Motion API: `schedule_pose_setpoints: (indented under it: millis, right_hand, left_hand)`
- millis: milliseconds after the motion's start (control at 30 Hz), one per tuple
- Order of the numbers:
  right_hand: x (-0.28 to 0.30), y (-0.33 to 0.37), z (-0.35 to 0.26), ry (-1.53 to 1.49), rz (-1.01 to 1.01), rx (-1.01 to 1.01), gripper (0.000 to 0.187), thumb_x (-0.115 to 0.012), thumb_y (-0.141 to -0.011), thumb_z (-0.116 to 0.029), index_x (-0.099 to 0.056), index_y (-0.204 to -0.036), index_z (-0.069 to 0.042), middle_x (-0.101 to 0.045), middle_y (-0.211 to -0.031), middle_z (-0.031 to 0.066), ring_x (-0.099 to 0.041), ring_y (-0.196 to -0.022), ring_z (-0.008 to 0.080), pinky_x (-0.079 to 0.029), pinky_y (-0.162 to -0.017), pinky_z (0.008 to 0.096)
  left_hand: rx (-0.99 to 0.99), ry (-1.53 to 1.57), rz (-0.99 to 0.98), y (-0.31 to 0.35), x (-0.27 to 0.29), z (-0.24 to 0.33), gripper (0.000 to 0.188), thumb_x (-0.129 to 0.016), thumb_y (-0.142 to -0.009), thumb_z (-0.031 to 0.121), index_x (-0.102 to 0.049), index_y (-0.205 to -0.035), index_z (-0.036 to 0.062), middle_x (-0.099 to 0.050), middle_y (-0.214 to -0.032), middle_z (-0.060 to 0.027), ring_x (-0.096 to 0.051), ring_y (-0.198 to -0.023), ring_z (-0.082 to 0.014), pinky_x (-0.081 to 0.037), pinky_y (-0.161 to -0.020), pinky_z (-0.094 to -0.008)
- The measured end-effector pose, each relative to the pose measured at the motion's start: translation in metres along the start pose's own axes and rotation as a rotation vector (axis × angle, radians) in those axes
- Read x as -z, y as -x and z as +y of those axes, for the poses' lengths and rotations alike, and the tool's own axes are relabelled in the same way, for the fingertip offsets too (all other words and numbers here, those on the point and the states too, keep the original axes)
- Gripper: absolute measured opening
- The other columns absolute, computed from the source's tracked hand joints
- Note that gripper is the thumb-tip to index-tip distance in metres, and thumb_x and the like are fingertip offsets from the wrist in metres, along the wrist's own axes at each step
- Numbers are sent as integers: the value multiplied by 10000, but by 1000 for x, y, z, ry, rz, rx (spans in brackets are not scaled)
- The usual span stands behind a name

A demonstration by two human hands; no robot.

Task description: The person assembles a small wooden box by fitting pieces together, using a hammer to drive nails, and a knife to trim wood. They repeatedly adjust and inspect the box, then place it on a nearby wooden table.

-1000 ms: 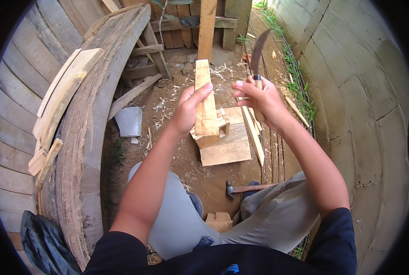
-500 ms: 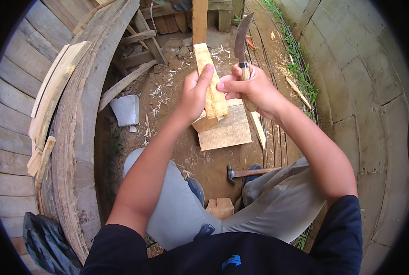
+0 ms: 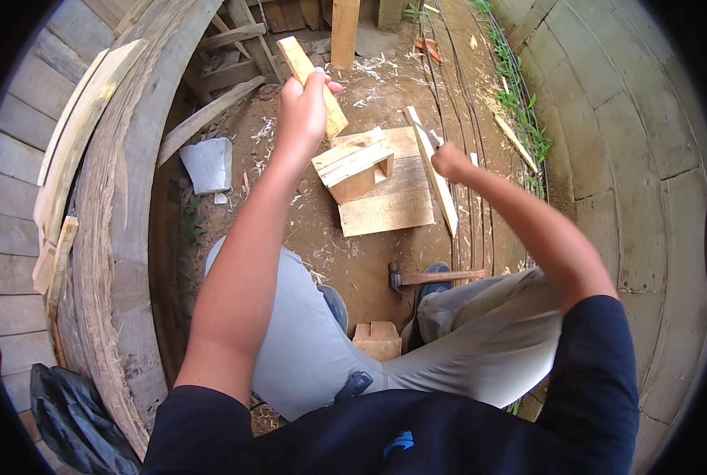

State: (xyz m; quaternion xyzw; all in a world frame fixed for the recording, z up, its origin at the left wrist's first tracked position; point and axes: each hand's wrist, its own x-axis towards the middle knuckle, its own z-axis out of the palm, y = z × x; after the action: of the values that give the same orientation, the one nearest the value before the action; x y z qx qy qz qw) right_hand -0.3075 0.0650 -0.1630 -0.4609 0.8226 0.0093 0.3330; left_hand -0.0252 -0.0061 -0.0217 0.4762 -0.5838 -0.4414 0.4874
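Observation:
My left hand (image 3: 304, 111) is closed round a short pale wooden block (image 3: 297, 60), raised and tilted away from me. My right hand (image 3: 453, 164) is a fist round a knife (image 3: 432, 138); the blade points away and shows only in part, and most of the handle is hidden. Below and between my hands, a small wooden block (image 3: 353, 164) rests on a flat board (image 3: 389, 215) on the ground. A narrow wooden strip (image 3: 434, 178) lies along the board's right side, just under my right hand.
A hammer (image 3: 436, 277) lies by my right foot. White stone (image 3: 209, 166) sits at left, near a long thick plank (image 3: 123, 229). A block wall (image 3: 630, 158) rises at right, with thin rods (image 3: 470, 111) along the ground. Wood shavings (image 3: 373, 67) are scattered beyond the board.
My hands have moved apart. The left has carried the wooden block up and leftward; the right has taken the knife right and lower, its blade now turned away. The block on the board is uncovered.

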Motion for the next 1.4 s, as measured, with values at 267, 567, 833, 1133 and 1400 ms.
schedule_pose_setpoints:
  millis: [267, 567, 833, 1133, 1400]
  right_hand:
    - [-107, 2, -8, -72, 247, -13, 467, -548, -946, -132, -446, -1350, 80, -498, -1372, 331, -536, -1290, 461, -455, -1080, 510]
    - [49, 122, -96, -824, -203, 284, 455, -504, -984, -256, -528, -1368, -12, -650, -1184, 119, -642, -1066, 224, -508, -969, 388]
    - [80, 153, -100, -954, -454, 485, 396, -598, -996, -95, -509, -1369, 7, -668, -1146, 95, -696, -1010, 185, -559, -956, 322]
    - [133, 123, -76, -499, -61, 385, 455, -702, -935, -84, -515, -1319, 74, -720, -1091, 206, -722, -907, 215, -593, -783, 327]
    - [135, 39, -22, -169, 338, 580, 266, -671, -867, -35, -666, -1127, 21, -730, -828, 97, -695, -745, 135, -540, -657, 309]
  left_hand:
    - [189, 203, -253, -3, -12, 0, 316, -512, -1052, 312, -562, -974, 9, -636, -716, -96, -641, -581, -188, -528, -568, -333]
    - [299, 267, -438, 10, -47, -21, 426, -387, -1100, 402, -631, -1105, 54, -664, -934, -73, -648, -811, -136, -542, -722, -294]
    - [271, 411, -571, 18, -50, -21, 608, -283, -1110, 531, -535, -1352, 33, -644, -1180, -146, -645, -1048, -197, -530, -909, -335]
    - [94, -1024, -772, 22, -32, -45, 1012, -674, -866, 650, -283, -1608, 85, -390, -1578, -257, -345, -1490, -398, -297, -1223, -516]
    - [-110, -889, -596, 35, -35, -102, 923, -885, -668, 251, -480, -1494, 181, -659, -1350, -47, -615, -1250, -284, -511, -1047, -422]
